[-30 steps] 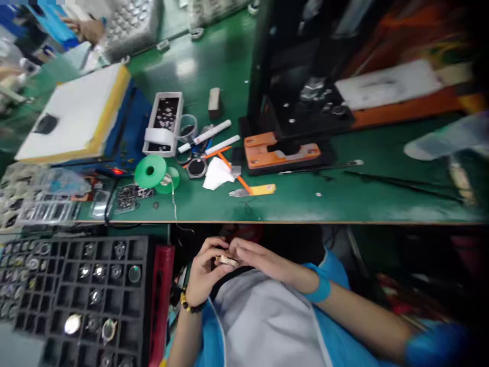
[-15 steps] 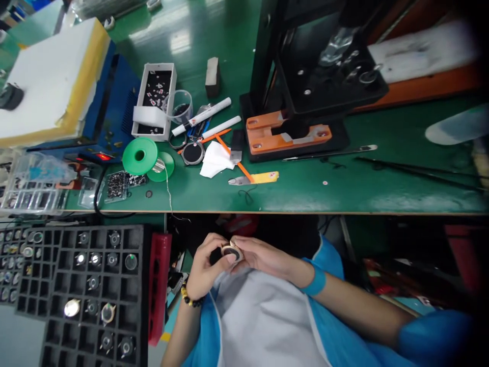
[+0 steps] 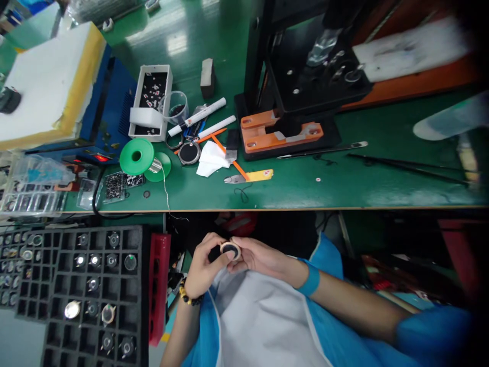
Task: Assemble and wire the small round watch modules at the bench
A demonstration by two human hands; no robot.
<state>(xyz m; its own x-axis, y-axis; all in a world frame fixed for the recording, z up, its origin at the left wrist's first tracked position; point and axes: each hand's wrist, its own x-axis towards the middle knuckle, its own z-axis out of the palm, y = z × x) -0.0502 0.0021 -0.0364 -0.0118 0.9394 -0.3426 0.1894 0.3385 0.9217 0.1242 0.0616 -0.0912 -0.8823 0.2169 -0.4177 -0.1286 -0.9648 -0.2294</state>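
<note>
Close in front of my body, below the bench edge, I hold a round watch case point(image 3: 231, 249) with a gold-coloured rim and a dark face. My left hand point(image 3: 209, 264) pinches it, the thumb lying over the face. On the other side my right hand point(image 3: 256, 256) grips the rim, fingers curled behind it. The back of the case is hidden by my fingers. At lower left, a black compartment tray point(image 3: 100, 293) holds several similar watch cases in its cells.
A black press with an orange fixture point(image 3: 281, 133) stands on the green bench point(image 3: 290, 191). Near the front edge lie a solder spool point(image 3: 136, 156), a yellow-handled cutter point(image 3: 260, 176), an orange stick and tweezers point(image 3: 324, 150). A blue box point(image 3: 101, 109) is at left.
The watch case has tilted so its face shows more fully towards me. Both hands keep their hold in nearly the same place. The bench view has shifted slightly left.
</note>
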